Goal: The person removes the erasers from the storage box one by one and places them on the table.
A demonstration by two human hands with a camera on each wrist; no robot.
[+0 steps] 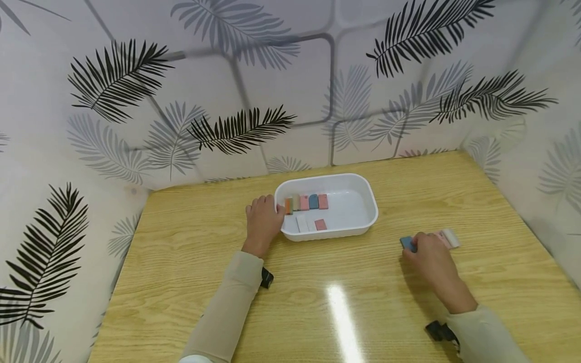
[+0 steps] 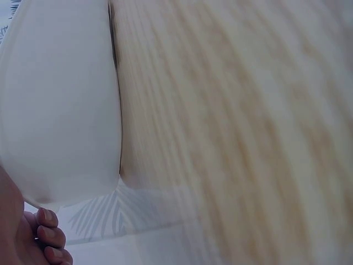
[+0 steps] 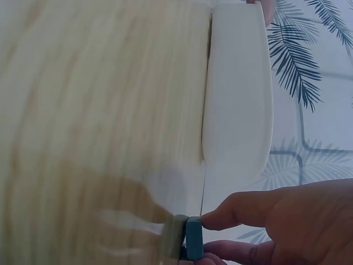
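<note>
My left hand grips the left end of a white plastic tray, thumb at the rim and fingers curled outside. Right of the tray, my right hand pinches a blue eraser between thumb and fingers, low over the table. In the right wrist view the blue eraser shows edge-on, close to the tabletop. Just beyond this hand lie a pink eraser and a white eraser, partly hidden by it. Inside the tray, a row includes an orange-and-green eraser and a blue one.
Nearer the tray's front wall lie a white block and a small pink one. The wooden table meets a leaf-patterned wall behind the tray. A bright light streak reflects off the tabletop.
</note>
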